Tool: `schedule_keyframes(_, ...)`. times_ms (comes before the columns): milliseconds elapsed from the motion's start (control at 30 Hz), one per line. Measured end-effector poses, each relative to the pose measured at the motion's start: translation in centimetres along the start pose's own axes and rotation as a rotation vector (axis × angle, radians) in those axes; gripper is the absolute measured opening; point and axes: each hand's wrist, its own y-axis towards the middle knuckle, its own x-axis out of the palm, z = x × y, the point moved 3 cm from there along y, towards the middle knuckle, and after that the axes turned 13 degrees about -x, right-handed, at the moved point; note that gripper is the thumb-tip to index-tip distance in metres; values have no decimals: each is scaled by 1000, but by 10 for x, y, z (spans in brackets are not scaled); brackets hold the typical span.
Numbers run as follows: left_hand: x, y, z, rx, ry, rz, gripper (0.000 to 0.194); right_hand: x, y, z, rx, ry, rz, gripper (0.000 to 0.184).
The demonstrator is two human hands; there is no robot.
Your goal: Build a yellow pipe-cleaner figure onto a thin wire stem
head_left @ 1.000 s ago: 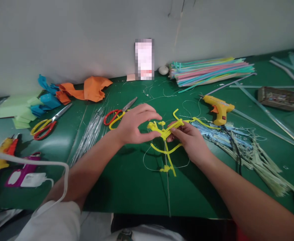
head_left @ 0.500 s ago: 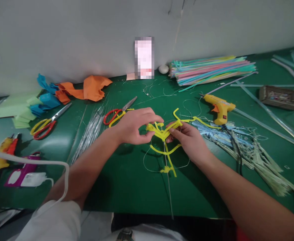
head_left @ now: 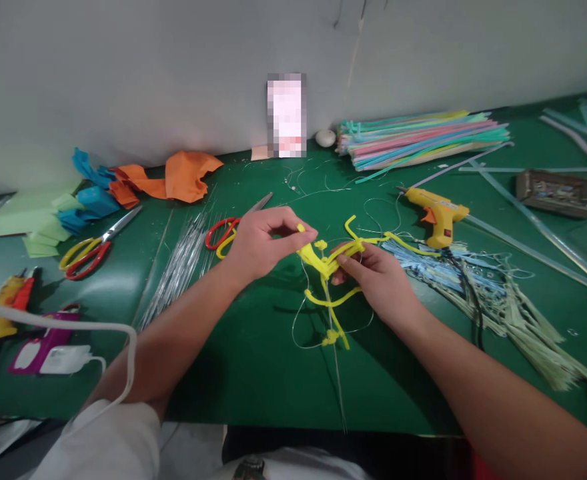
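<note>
Sitting between the two hands, over the middle of the green table [head_left: 253, 387], is a yellow pipe-cleaner craft [head_left: 327, 268] with a thin wire stem [head_left: 339, 387]. The left hand [head_left: 263, 243] pinches its left tip, and the right hand [head_left: 377, 272] grips its right side. Scissors [head_left: 229, 222] lie just beside the left hand. A phone [head_left: 287, 117] stands by the grey wall [head_left: 163, 73], its screen too blurry to read. On the right, a small brown box [head_left: 553, 208] holds tiny bits.
</note>
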Motion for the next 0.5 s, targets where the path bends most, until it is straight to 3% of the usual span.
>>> schedule_keyframes(67,2,2,-7,-180,-172,14,20,0,-1,-1,6,22,10,23)
schedule_keyframes(167,6,3,-13,-297,-346,45,19,-1,-2,-2,32,142,63,20)
schedule_keyframes(333,14,0,-3,-328,-343,-82,12,2,-2,0,233,320,32,32)
schedule_keyframes(500,15,-3,-3,-335,-291,-101,14,4,-3,-2,264,198,-11,37)
